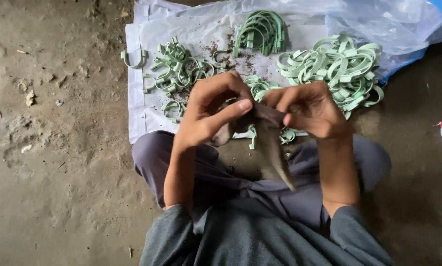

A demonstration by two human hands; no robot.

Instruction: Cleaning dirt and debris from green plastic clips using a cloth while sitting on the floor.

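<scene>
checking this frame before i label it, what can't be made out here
1. Head view: whatever sits inside the grey cloth is hidden by the cloth and by the left hand and right hand.
2. Head view: the clear plastic bag is cut off by the top and right edges.
3. Head view: the dark specks on the white sheet among the green clips are too small to identify.

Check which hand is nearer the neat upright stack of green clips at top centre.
Left. The left hand sits just below-left of the stack; the right hand is lower and off to its right.
</scene>
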